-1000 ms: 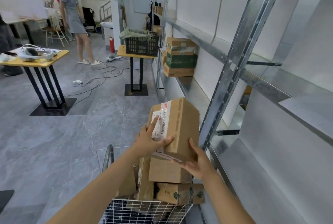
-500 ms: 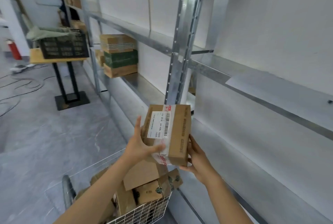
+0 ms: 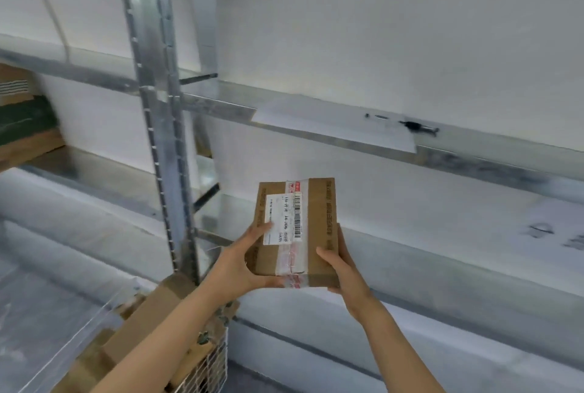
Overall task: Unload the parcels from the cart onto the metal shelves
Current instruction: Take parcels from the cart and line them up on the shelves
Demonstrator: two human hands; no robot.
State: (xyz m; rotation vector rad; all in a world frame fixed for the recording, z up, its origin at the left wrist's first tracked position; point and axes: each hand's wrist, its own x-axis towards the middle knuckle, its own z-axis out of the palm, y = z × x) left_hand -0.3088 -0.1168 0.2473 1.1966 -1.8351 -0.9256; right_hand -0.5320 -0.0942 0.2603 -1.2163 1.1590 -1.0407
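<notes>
Head view, one parcel point(image 3: 297, 228), left hand point(image 3: 235, 261), right hand point(image 3: 343, 266) gripping.

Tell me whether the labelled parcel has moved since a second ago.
Yes. The labelled parcel has gone rightward, from above the cart and left of the upright post to right of it.

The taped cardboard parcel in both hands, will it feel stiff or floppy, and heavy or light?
Probably stiff: the cardboard parcel shows flat faces and square corners between the left hand and right hand. Likely light, gripped only at its near end. The glossy tape may be slippery.
</notes>
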